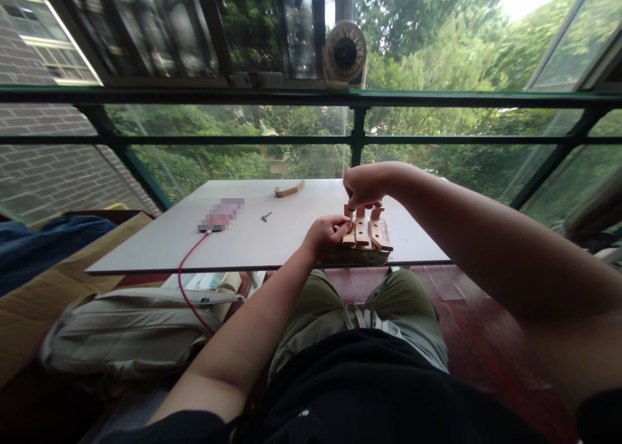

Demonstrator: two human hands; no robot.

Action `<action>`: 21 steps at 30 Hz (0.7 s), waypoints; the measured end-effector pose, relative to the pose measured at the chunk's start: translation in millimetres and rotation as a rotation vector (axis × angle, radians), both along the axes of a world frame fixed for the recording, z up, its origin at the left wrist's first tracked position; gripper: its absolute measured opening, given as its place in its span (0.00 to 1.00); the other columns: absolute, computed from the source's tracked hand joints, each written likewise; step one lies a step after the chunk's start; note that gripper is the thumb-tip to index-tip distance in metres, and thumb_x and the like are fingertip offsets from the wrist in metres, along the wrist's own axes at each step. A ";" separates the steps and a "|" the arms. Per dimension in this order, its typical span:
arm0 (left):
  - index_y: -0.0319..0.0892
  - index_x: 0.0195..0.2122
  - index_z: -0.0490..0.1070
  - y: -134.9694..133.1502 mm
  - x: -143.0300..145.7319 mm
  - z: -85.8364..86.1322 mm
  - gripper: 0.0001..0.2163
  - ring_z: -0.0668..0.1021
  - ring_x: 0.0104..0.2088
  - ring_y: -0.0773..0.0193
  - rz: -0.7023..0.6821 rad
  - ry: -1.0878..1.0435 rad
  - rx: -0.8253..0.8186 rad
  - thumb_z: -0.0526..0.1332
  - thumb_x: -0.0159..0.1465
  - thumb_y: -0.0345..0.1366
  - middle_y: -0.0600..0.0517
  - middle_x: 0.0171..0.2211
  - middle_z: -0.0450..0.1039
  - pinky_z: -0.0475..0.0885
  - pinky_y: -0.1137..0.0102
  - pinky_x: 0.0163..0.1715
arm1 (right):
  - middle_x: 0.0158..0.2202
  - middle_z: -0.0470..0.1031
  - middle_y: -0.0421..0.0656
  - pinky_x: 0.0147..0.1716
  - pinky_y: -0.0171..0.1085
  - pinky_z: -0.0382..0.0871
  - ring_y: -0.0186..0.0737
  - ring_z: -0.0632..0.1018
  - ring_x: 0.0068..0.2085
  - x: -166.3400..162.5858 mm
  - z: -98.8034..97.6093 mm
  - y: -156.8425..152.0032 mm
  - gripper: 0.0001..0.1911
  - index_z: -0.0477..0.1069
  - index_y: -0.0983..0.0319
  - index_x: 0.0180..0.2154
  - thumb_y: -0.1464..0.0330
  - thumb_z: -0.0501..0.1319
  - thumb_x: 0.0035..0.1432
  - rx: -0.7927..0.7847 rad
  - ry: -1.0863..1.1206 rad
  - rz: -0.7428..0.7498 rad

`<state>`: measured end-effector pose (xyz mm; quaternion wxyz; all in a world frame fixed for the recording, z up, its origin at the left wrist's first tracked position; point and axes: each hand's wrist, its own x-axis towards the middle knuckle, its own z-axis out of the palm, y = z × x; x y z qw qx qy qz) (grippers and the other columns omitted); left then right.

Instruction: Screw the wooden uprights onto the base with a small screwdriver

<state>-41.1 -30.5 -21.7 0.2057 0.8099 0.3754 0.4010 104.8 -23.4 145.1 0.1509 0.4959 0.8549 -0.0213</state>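
A small wooden assembly [369, 233] of several upright slotted pieces stands near the front edge of a white board [243, 243]. My left hand [324, 235] grips its left side, fingers curled around a wooden piece. From above, my right hand [363, 185] pinches something small and thin over the top of the assembly; I cannot make out what it is. A loose screw [265, 217] lies on the board to the left. A curved wooden part [289, 188] rests at the board's far edge.
A blurred flat object [221, 214] with a red cable [187, 282] lies on the board's left. A beige bag [131, 330] and cardboard sit on the floor at left. A green railing [311, 97] and windows stand just beyond the board.
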 end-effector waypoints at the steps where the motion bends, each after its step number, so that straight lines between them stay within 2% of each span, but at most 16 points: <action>1: 0.42 0.39 0.79 0.3 0.1 -0.2 0.14 0.79 0.40 0.60 0.002 0.001 0.003 0.56 0.65 0.43 0.49 0.39 0.81 0.72 0.70 0.43 | 0.23 0.77 0.48 0.35 0.41 0.67 0.41 0.76 0.27 1.3 0.3 -0.1 0.14 0.77 0.70 0.28 0.65 0.61 0.56 -0.011 0.003 -0.006; 11: 0.42 0.37 0.78 1.1 -0.7 -0.2 0.14 0.79 0.41 0.60 -0.009 0.001 0.003 0.55 0.65 0.42 0.50 0.39 0.81 0.72 0.70 0.42 | 0.24 0.77 0.47 0.35 0.39 0.67 0.38 0.76 0.27 0.2 2.7 -4.9 0.17 0.78 0.70 0.27 0.65 0.57 0.59 -0.039 -0.008 0.036; 16: 0.41 0.36 0.78 0.6 -0.7 1.0 0.14 0.79 0.39 0.61 -0.012 -0.003 -0.009 0.55 0.65 0.42 0.50 0.38 0.80 0.72 0.70 0.41 | 0.24 0.77 0.47 0.35 0.39 0.67 0.39 0.77 0.29 -4.9 4.7 -8.9 0.16 0.78 0.71 0.29 0.65 0.59 0.58 -0.062 0.004 0.007; 21: 0.41 0.36 0.76 0.2 -1.6 1.2 0.14 0.78 0.35 0.63 -0.014 0.005 0.000 0.54 0.66 0.42 0.50 0.35 0.79 0.72 0.71 0.38 | 0.23 0.76 0.46 0.34 0.38 0.67 0.38 0.76 0.27 -1.2 4.0 -6.9 0.17 0.78 0.69 0.27 0.63 0.59 0.58 -0.067 0.044 0.012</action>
